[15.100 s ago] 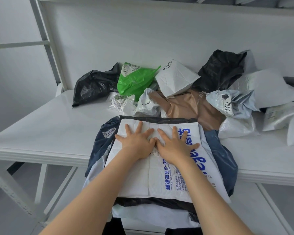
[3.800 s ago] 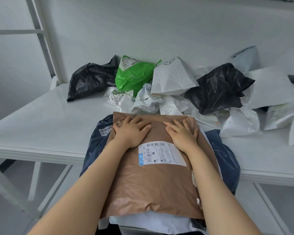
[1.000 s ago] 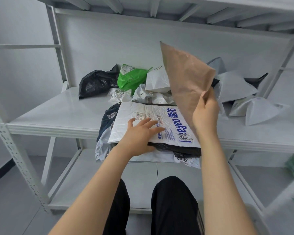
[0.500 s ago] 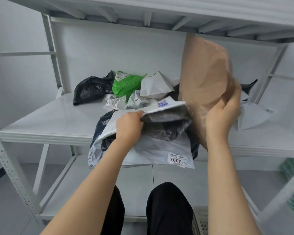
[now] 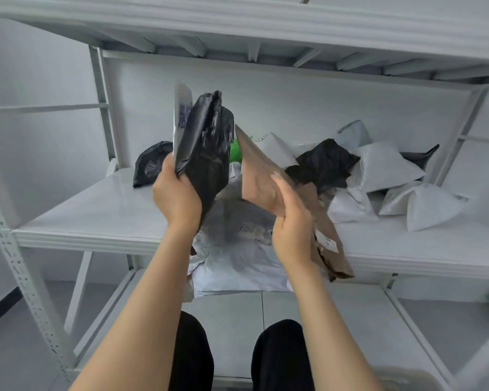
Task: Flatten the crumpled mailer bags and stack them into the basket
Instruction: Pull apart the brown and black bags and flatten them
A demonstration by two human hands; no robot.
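Shelving (image 5: 96, 210): left hand (image 5: 178, 197) grips black mailer (image 5: 206, 153), right hand (image 5: 292, 230) blurred-label brown mailer (image 5: 259, 170).

Two bare hands are being shown, the left hand (image 5: 177, 200) and the right hand (image 5: 292, 235). One brown paper mailer bag (image 5: 260, 176) is being counted, and one flat white mailer with blue print (image 5: 181, 119), seen edge-on. Black plastic mailer bags are being counted at four: the held black bag (image 5: 206, 153), the left black bag (image 5: 151, 163), the middle black bag (image 5: 322, 165) and the far black bag (image 5: 419, 156). One green plastic bag (image 5: 235, 150) is being glimpsed. At least six puffed white or pale grey mailers (image 5: 384, 165) are being seen on the white metal shelf (image 5: 96, 210). The flattened white mailers (image 5: 237, 258) overhanging its edge cannot be counted.
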